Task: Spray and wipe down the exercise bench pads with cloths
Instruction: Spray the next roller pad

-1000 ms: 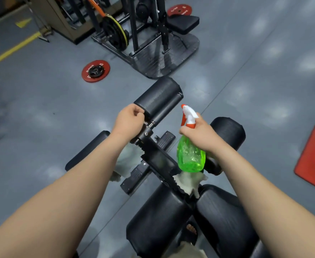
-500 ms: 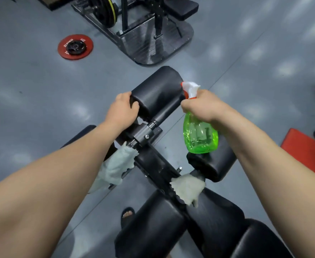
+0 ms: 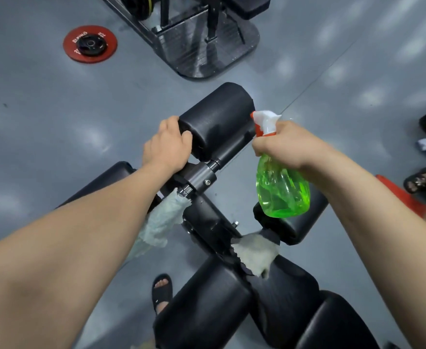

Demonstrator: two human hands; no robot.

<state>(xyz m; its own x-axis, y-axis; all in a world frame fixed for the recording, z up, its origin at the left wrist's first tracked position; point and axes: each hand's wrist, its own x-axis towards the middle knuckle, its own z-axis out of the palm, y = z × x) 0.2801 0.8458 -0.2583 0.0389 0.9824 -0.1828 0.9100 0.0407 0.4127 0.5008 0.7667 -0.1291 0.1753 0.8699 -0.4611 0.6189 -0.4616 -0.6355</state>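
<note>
The black bench has an upper roller pad (image 3: 217,119) on a metal bar. My left hand (image 3: 168,144) grips the near end of that roller, thumb on its end face. A pale cloth (image 3: 161,222) hangs under my left forearm by the bar's collar; what holds it is hidden. My right hand (image 3: 285,144) holds a green spray bottle (image 3: 281,192) just right of the roller, its white and orange nozzle (image 3: 265,122) pointing at the pad. A second cloth (image 3: 256,253) lies in the gap where the two seat pads (image 3: 207,303) meet the frame.
Lower roller pads stick out left (image 3: 101,182) and right (image 3: 305,220). A red weight plate (image 3: 90,44) and a machine's footplate (image 3: 202,46) lie ahead on the grey floor. A red mat (image 3: 408,200) and another person's sandalled foot (image 3: 421,181) are at right. My own foot (image 3: 162,290) stands beside the bench.
My left hand slid from the bar up onto the roller's end. My right hand carried the bottle up and forward beside the roller. The view tipped further down.
</note>
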